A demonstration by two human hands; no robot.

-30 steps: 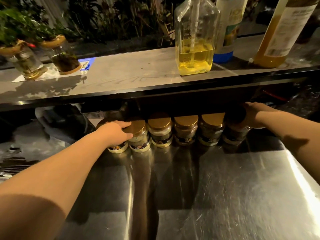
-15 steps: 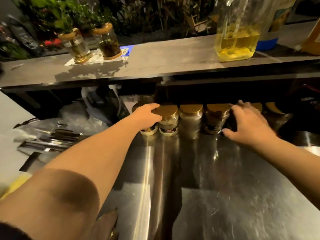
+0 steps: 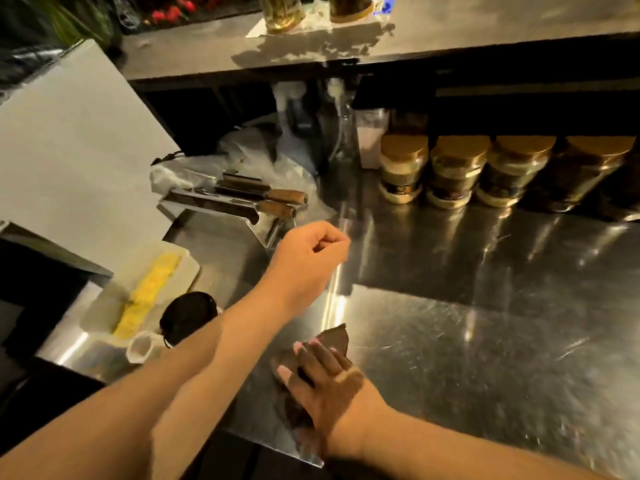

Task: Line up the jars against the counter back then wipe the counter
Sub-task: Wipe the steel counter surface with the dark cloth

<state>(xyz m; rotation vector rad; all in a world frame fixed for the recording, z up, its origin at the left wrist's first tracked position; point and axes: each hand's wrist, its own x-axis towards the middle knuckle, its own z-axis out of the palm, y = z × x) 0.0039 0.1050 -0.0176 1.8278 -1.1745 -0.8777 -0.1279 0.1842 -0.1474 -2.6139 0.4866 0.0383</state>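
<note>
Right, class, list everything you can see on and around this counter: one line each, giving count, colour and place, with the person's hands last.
jars: four in view, gold lids, in a row at the counter back, right
counter: one, steel, across the middle
cloth: one, dark brown, near the front edge
wooden-handled tools: two, brown handles, on a steel rack, left
tray: one, white, holding a yellow strip, far left
glass jars: two, clear, on the upper shelf
left hand: fingers curled, holding nothing, above the counter
right hand: fingers straight, pressing the cloth
</note>
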